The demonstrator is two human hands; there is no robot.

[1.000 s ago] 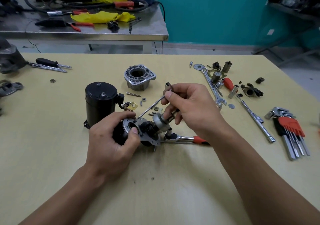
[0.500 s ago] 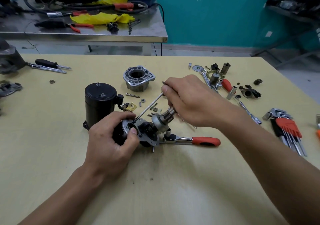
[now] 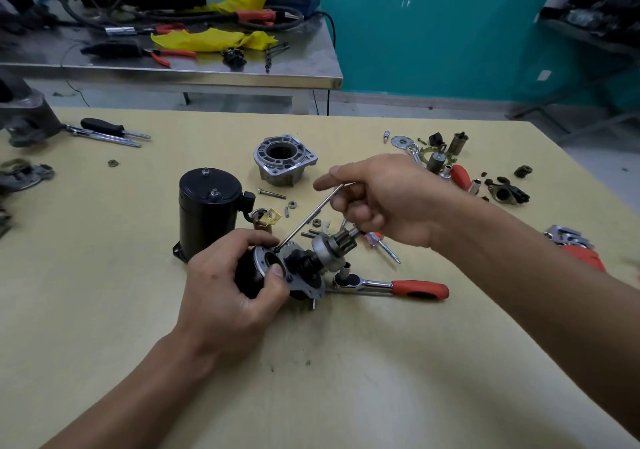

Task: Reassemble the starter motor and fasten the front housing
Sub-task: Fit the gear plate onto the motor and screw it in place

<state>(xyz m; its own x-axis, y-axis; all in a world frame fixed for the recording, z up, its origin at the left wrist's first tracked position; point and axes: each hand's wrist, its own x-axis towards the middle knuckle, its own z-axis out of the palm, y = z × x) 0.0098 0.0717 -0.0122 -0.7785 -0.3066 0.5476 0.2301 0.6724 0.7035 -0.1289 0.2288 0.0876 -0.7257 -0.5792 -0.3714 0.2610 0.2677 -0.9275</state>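
My left hand (image 3: 235,279) grips the black starter assembly (image 3: 301,272), which lies on its side with its silver flange plate and pinion gear (image 3: 334,244) pointing right. My right hand (image 3: 377,202) holds a thin hex key (image 3: 308,216) whose tip sits on a screw at the top of the flange. The black motor body (image 3: 207,209) stands upright just behind my left hand. The silver front housing (image 3: 285,164) rests apart on the table, further back.
A red-handled ratchet (image 3: 391,287) lies right of the assembly, with a small screwdriver (image 3: 384,246) above it. Loose bolts and nuts (image 3: 292,204) sit between housing and motor. Sockets and small parts (image 3: 446,161) lie back right, screwdrivers (image 3: 107,131) back left, hex keys (image 3: 575,244) far right.
My right hand has turned and shifted on the hex key, its wrist swinging rightward, while the key's tip stays on the flange screw. The left hand holds still.
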